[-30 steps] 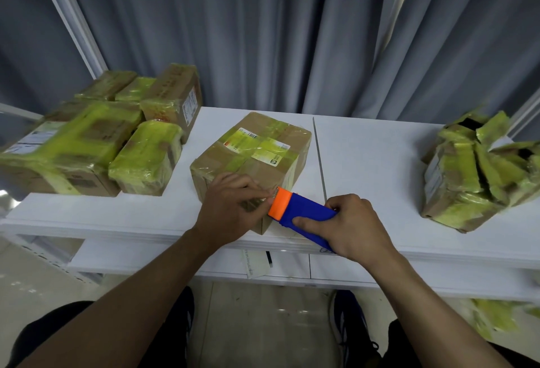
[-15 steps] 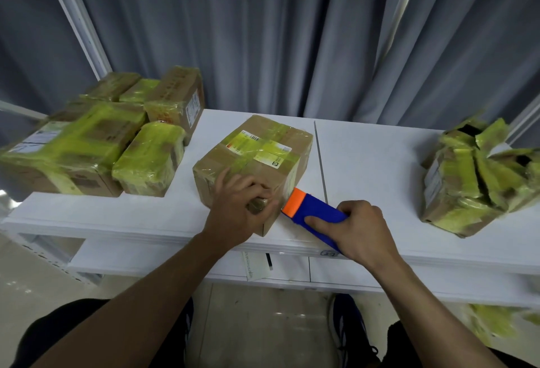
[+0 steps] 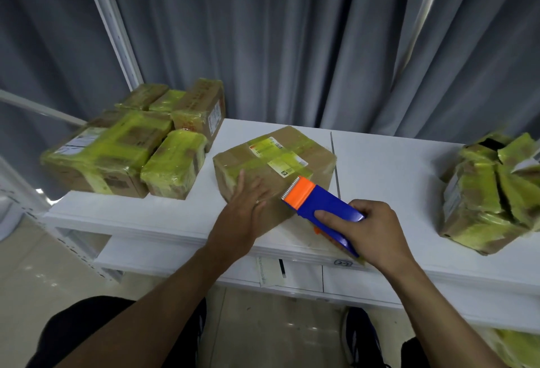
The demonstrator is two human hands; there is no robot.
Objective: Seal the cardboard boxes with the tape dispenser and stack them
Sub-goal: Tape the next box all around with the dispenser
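On the white table (image 3: 394, 169), the left hand (image 3: 244, 207) presses flat, fingers together, on the box (image 3: 274, 163) while the right hand (image 3: 371, 230) grips the tape dispenser (image 3: 321, 207).

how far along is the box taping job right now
Done: taped boxes sit grouped at the table's left. In hand: left hand presses the middle box while right hand holds the tape dispenser at it. Left: the torn box on the right.
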